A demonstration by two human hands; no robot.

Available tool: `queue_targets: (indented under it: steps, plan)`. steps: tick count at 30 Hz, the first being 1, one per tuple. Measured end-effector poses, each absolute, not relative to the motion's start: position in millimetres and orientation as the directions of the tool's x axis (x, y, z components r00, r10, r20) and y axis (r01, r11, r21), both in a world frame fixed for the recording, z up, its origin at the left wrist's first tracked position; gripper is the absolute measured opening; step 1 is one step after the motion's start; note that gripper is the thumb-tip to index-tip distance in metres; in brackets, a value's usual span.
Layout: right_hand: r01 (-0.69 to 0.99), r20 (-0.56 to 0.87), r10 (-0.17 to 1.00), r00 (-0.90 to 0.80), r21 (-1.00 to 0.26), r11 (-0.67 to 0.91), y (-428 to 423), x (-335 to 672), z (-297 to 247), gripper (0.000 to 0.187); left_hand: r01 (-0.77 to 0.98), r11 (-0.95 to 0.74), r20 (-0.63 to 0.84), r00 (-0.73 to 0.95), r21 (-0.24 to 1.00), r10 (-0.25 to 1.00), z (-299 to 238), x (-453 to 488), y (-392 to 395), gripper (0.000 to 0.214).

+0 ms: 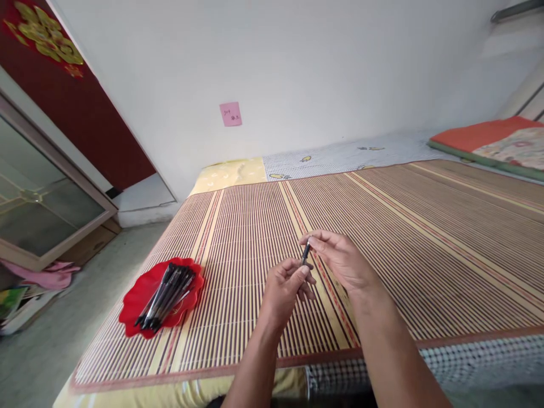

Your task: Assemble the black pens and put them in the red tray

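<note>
And here we are, both hands meeting well to the right of the shallow red plate with the wavy rim (132,303). The left hand (285,280) pinches the lower part of a slim, dark, pen-like piece (306,254), thumb closed over it; the right hand (338,255) has its thumb and fingers closed on the top end. Two grips, one little piece, tilted slightly and held above the striped bamboo mat (242,243)!

How far along? This one looks to be mid-handling, with neither hand off it. Over on the plate lies a loose bundle of black and clear pens (168,297), roughly side by side, untouched right now. Whether those are finished or waiting, I can't tell, so the count done and left stays open.

What's in the way? Mostly the fingers themselves: they cover both ends of the piece, so any join or cap there is hidden. Around it all, a square pink paper note (230,114) sits on the wall beyond the plate, an orange, green-edged folded quilt (471,136) lies far off to the plate's right, and a glass-paned door (51,209) leans in at its left, well apart from the action.
</note>
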State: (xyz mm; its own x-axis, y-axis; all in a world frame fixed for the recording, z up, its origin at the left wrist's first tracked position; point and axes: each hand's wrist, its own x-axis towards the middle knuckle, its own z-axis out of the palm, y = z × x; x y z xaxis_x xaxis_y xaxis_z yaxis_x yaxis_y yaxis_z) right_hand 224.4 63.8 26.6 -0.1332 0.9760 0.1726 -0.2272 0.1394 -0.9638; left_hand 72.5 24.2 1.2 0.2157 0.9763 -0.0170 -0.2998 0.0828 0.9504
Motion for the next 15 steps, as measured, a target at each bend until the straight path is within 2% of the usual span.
queue_targets:
  steps: [15]
  plan:
    - [-0.266, 0.132, 0.962, -0.239, -0.962, 0.066, 59, 212, 32, 0.023, -0.467, 0.11, 0.019, 0.263, 0.878, 0.965, 10, 66, 21, 0.034]
